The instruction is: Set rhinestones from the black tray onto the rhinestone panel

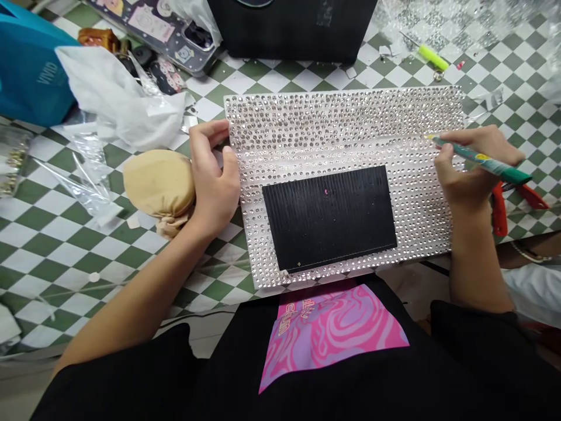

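Observation:
A flat white panel (346, 126) studded with rows of clear rhinestones lies in front of me, its near edge over the table edge. On its lower half rests a black ribbed rectangle (331, 216) with a tiny pink speck. My left hand (214, 169) grips the panel's left edge, thumb near the upper face and fingers curled at the side. My right hand (473, 158) is closed around a slim green pen (486, 162). The pen's yellowish tip points left and meets or hovers just over the rhinestones at the upper right; contact is unclear.
A beige drawstring pouch (158, 184) sits beside my left wrist. Plastic wrapping (127, 96), a phone (175, 35) and a teal bag (33, 64) lie far left. Behind the panel stands a black box (291, 29). Red-handled pliers (499, 210) and a yellow-green tool (433, 57) are right.

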The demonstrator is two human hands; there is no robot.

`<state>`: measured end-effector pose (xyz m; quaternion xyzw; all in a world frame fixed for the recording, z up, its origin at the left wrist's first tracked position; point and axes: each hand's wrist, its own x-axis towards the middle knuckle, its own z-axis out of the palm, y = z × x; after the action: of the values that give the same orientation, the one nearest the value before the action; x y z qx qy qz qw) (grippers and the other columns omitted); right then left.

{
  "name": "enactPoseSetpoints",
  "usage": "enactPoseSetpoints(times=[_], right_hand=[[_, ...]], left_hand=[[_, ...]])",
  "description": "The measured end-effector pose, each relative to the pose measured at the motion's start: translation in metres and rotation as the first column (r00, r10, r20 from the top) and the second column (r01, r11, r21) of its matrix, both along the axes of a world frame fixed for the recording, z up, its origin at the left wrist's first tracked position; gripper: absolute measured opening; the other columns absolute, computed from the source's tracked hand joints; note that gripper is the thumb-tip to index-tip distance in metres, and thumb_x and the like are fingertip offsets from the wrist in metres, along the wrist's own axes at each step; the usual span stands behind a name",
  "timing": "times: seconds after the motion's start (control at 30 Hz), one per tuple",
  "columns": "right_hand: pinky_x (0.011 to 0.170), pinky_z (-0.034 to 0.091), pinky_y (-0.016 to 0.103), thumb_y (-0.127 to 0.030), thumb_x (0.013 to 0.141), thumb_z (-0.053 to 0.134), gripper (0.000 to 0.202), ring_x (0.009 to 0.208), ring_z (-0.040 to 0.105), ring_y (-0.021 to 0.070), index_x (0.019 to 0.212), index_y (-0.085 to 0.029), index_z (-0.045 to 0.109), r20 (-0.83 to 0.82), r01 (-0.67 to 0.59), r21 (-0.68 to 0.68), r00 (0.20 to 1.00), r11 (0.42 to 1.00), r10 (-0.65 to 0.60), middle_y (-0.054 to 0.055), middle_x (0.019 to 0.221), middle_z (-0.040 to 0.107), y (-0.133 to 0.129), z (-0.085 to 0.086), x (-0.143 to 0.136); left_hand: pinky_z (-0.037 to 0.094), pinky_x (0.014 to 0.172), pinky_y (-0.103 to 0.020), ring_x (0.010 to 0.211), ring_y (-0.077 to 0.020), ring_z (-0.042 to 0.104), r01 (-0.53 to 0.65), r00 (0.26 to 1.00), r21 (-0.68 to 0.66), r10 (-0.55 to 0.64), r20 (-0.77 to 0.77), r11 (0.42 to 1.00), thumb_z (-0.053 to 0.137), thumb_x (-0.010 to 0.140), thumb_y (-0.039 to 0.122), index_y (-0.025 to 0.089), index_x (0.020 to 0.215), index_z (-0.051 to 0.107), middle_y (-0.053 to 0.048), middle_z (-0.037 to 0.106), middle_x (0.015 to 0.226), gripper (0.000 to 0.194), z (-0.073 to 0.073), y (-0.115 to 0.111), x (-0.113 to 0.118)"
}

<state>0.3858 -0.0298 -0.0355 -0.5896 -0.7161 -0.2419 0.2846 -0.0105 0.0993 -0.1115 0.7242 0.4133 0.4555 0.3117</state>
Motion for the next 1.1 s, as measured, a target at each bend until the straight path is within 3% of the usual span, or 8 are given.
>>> enactPoseSetpoints(times=[0.1, 0.17, 0.27, 0.33, 0.4, 0.6, 0.87, 1.1], right_hand=[[0.076, 0.052, 0.03, -0.006, 0.078, 0.064, 0.018, 0.079, 0.068, 0.0162, 0.093, -0.012, 0.072, -0.096, 0.009, -0.087, 0.995, 0.996, -0.017, 0.008, 0.085, 0.074, -0.011, 0.017, -0.023], [0.076, 0.053, 0.029, -0.006, 0.078, 0.065, 0.024, 0.081, 0.068, 0.0153, 0.1, -0.016, 0.071, -0.212, -0.151, -0.23, 0.972, 0.961, 0.102, 0.006, 0.09, 0.074, -0.021, 0.027, -0.053], [0.072, 0.054, 0.03, -0.008, 0.08, 0.063, 0.024, 0.08, 0.066, 0.0151, 0.102, -0.016, 0.066, -0.573, -0.51, -0.35, 0.78, 0.785, 0.252, 0.006, 0.09, 0.072, -0.038, 0.033, -0.109], [0.075, 0.055, 0.032, -0.008, 0.081, 0.061, 0.022, 0.076, 0.063, 0.0139, 0.101, -0.015, 0.065, -0.695, -0.678, -0.334, 0.647, 0.655, 0.315, 0.004, 0.084, 0.071, -0.047, 0.028, -0.143], [0.075, 0.056, 0.033, -0.009, 0.082, 0.06, 0.018, 0.074, 0.061, 0.0139, 0.099, -0.013, 0.064, -0.722, -0.734, -0.293, 0.59, 0.612, 0.362, 0.004, 0.08, 0.07, -0.053, 0.02, -0.167], [0.075, 0.055, 0.034, -0.009, 0.078, 0.061, 0.018, 0.073, 0.056, 0.0144, 0.095, -0.014, 0.063, -0.717, -0.769, -0.239, 0.552, 0.593, 0.427, 0.003, 0.075, 0.068, -0.062, 0.003, -0.188], [0.073, 0.054, 0.033, -0.009, 0.076, 0.064, 0.021, 0.072, 0.055, 0.0146, 0.097, -0.013, 0.063, -0.65, -0.744, -0.25, 0.603, 0.619, 0.462, 0.003, 0.076, 0.068, -0.064, -0.001, -0.191], [0.072, 0.057, 0.036, -0.008, 0.079, 0.061, 0.028, 0.075, 0.061, 0.0167, 0.106, -0.011, 0.061, -0.623, -0.583, -0.23, 0.703, 0.78, 0.342, 0.008, 0.085, 0.071, -0.064, -0.001, -0.194]], left_hand=[[0.045, 0.108, -0.051, 0.117, -0.0252, 0.056, 0.003, 1.0, 0.013, -0.003, 0.004, 1.0, 0.044, 0.091, 0.062, 0.02, 0.124, 0.047, -0.013, 0.055, 0.123, 0.053, -0.002, 0.0, 0.0], [0.046, 0.107, -0.051, 0.117, -0.0246, 0.056, 0.003, 1.0, 0.018, -0.003, 0.004, 1.0, 0.044, 0.091, 0.062, 0.02, 0.124, 0.047, -0.012, 0.055, 0.122, 0.053, -0.002, 0.0, 0.0], [0.046, 0.107, -0.049, 0.116, -0.0231, 0.055, 0.002, 1.0, 0.021, -0.002, 0.0, 1.0, 0.045, 0.092, 0.061, 0.021, 0.125, 0.047, -0.01, 0.054, 0.122, 0.052, -0.002, 0.0, 0.0], [0.046, 0.108, -0.049, 0.116, -0.0226, 0.055, 0.008, 1.0, 0.032, -0.007, -0.006, 0.999, 0.044, 0.092, 0.062, 0.021, 0.125, 0.047, -0.01, 0.054, 0.122, 0.053, -0.002, 0.0, -0.001], [0.046, 0.108, -0.049, 0.117, -0.0227, 0.055, 0.019, 1.0, 0.045, -0.018, -0.014, 0.999, 0.042, 0.093, 0.063, 0.02, 0.126, 0.046, -0.011, 0.054, 0.122, 0.054, -0.002, 0.001, -0.001], [0.046, 0.108, -0.048, 0.117, -0.0231, 0.055, 0.019, 1.0, 0.043, -0.018, -0.023, 0.999, 0.041, 0.092, 0.065, 0.019, 0.126, 0.046, -0.012, 0.054, 0.123, 0.057, -0.002, 0.002, -0.003], [0.045, 0.108, -0.046, 0.116, -0.0226, 0.056, -0.004, 1.0, 0.014, 0.004, -0.005, 1.0, 0.046, 0.092, 0.059, 0.019, 0.124, 0.048, -0.012, 0.055, 0.122, 0.052, 0.003, -0.001, 0.001], [0.045, 0.109, -0.045, 0.117, -0.0222, 0.056, -0.024, 1.0, -0.021, 0.024, 0.011, 0.999, 0.05, 0.09, 0.056, 0.023, 0.121, 0.049, -0.01, 0.057, 0.122, 0.046, 0.007, -0.004, 0.004]])
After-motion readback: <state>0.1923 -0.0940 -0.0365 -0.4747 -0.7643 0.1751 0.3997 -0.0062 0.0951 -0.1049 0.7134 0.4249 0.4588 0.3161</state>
